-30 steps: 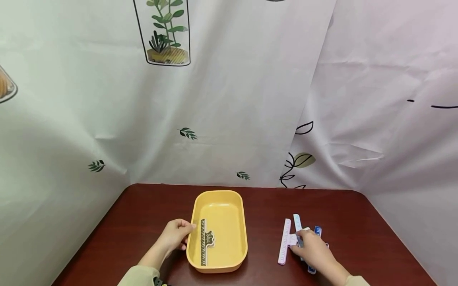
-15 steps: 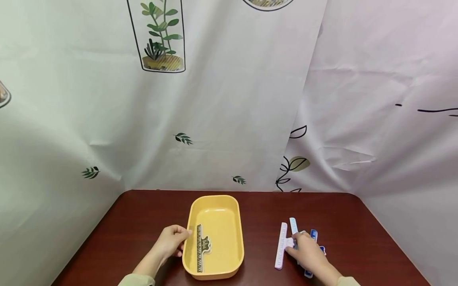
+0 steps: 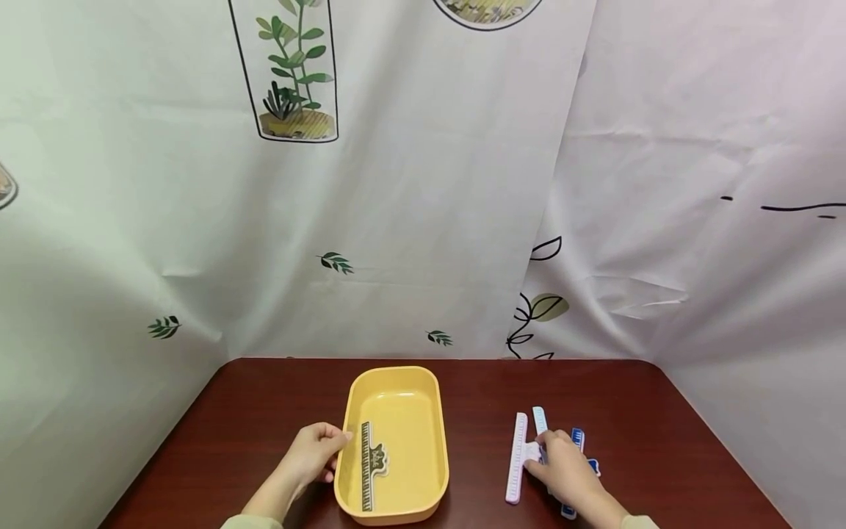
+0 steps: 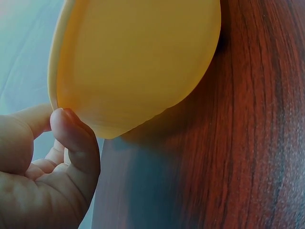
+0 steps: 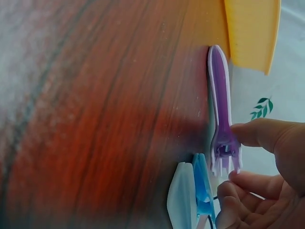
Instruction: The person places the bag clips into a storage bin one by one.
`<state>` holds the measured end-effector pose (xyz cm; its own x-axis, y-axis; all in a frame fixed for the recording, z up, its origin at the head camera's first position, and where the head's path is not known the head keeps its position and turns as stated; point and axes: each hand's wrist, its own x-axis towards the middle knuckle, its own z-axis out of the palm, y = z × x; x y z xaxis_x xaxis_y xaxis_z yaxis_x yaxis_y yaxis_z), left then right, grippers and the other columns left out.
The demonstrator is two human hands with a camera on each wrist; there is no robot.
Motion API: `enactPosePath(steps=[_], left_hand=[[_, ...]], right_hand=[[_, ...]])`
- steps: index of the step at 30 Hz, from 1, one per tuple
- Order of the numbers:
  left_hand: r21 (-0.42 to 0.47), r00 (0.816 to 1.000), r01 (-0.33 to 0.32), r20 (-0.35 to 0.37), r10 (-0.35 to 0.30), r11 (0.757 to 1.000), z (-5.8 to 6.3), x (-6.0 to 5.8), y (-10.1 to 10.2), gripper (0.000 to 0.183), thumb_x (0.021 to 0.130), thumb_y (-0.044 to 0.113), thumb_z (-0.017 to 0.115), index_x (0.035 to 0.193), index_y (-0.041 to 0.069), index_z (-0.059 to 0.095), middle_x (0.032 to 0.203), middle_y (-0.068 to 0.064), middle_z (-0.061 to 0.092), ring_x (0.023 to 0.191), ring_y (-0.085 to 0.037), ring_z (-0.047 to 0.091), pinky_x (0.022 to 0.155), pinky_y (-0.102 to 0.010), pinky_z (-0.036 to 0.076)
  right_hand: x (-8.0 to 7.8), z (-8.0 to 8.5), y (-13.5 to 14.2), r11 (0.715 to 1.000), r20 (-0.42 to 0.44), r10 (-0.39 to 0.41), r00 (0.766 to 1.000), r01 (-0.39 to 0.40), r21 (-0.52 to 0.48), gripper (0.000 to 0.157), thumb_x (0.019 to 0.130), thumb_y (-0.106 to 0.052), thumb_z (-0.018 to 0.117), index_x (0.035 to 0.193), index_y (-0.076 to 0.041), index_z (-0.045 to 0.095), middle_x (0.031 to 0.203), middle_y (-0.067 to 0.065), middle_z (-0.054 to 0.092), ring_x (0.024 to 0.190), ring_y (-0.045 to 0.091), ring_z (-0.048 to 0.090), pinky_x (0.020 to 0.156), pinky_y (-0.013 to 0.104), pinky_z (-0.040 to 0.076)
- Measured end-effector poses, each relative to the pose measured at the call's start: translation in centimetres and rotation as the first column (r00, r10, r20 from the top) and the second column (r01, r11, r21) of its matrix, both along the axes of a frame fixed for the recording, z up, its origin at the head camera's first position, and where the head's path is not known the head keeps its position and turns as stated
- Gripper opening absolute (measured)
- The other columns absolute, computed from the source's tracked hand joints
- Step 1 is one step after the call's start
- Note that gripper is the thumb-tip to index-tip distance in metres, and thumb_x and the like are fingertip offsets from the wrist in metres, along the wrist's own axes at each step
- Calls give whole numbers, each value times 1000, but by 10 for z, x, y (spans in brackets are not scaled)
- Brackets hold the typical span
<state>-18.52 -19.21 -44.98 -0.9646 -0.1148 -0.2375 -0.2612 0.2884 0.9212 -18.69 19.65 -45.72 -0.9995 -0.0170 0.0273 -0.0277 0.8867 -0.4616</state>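
Observation:
My left hand [image 3: 307, 452] pinches the left rim of a yellow tray [image 3: 413, 459], thumb over the edge. Inside the tray, along its left side, lies a black clip [image 3: 367, 470] with a piano-key pattern. My right hand [image 3: 568, 466] pinches the handle of a lilac piano-key clip [image 3: 517, 459] between thumb and fingertips. Seen from the right wrist, the clip's purple side [image 5: 220, 90] shows. Just right of it lies a light blue clip [image 3: 540, 419], its lower part hidden by the hand. A dark blue clip [image 3: 578, 438] is partly covered by the same hand.
Everything stands on a dark red wooden table [image 3: 482, 397]. White curtains [image 3: 410, 184] printed with plants hang behind it and at both sides. The tray's right wall stands a little left of the lilac clip.
The head view has tilted up slightly, so everything sits lower. The right fingers have drawn in from over the light blue clip onto the lilac clip's handle. The left hand keeps its hold.

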Motion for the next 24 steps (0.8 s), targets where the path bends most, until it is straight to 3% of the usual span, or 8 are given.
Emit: enactPosePath(steps=[5,14,21,24], left_hand=[[-10,1000,-9,-4,9,1000,1,-1,-1,22,87,18,63,89,-2,56,63,-5,51,52,-12,49,42,-24,44],[4,1000,-5,3,5,1000,2,-1,0,20,88,16,62,91,-3,55,67,-5,52,53,-13,49,43,-24,44],[-3,1000,-22,9,22,1000,0,-3,2,20,87,17,63,90,-2,56,64,-5,52,53,-13,49,42,-24,44],[-5,1000,-25,13,25,1000,-1,-3,1,21,87,18,63,90,-2,56,64,-5,52,53,-13,49,42,-24,44]], right_hand=[[0,3,-2,1000,-19,-4,1000,3,-23,40,72,-22,78,98,4,63,87,10,59,72,17,53,68,40,51],[0,3,-3,998,-21,-33,999,32,-56,42,71,-22,78,102,0,61,84,6,61,66,15,52,56,31,44],[-1,-1,-1,987,-46,-27,999,20,-160,40,69,-17,79,101,-1,62,91,7,66,76,14,58,65,32,49],[-1,-2,-3,971,-17,-43,999,38,-235,39,70,-15,79,102,-1,62,90,8,66,71,14,59,57,30,49]])
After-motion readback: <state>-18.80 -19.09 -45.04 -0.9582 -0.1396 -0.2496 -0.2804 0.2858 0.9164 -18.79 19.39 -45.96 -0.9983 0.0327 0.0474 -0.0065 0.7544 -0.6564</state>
